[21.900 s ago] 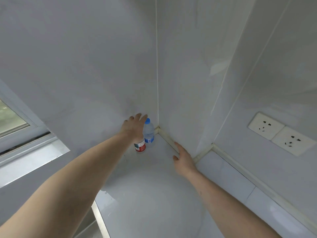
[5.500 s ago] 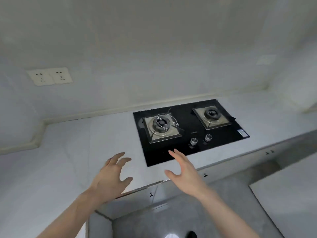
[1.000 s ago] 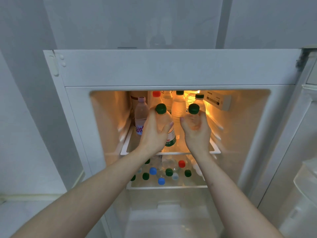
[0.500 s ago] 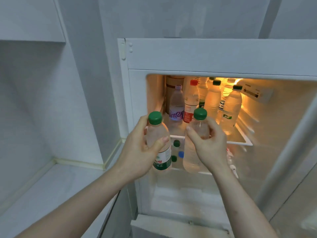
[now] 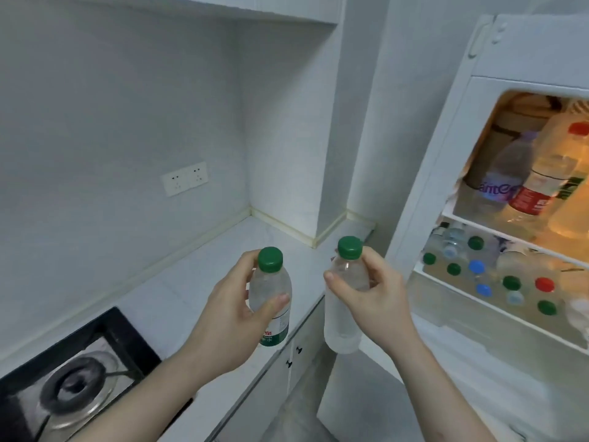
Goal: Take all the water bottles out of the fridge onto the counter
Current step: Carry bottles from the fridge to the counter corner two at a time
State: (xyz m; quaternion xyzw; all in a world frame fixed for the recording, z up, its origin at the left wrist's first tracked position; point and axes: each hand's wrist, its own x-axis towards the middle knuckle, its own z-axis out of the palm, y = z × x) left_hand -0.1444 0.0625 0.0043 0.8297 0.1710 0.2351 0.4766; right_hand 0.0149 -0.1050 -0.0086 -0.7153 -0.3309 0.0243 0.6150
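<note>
- Green-capped clear plastic water bottle with a green label (image 5: 271,301) sits upright in our left hand (image 5: 229,317), whose fingers (image 5: 279,299) and thumb are wrapped around its shoulder; half a second ago this bottle was right at the fridge mouth, and now it hangs above the front edge of the bench.
- Beside it, close but apart, a second green-capped clear bottle with no label showing (image 5: 342,301) is held upright in our right hand (image 5: 376,301), fingers curled around its neck and upper body. It is over the floor gap between bench and fridge, not yet over the bench.
- Our view has swung left since then, so the white stone bench (image 5: 197,282) now lies straight ahead; both bottles are out of the fridge, and we judge the setting-down is the step in hand.
- To the near left of the bench lies a black glass gas hob with a steel burner (image 5: 73,387); we would land the bottles beyond it, toward the corner.
- On the wall above are two white sockets (image 5: 184,178).
- At the right the white fridge (image 5: 471,122) stands open and lit, with many bottles on its upper shelf and many coloured caps below, so we judge the task far from finished.
</note>
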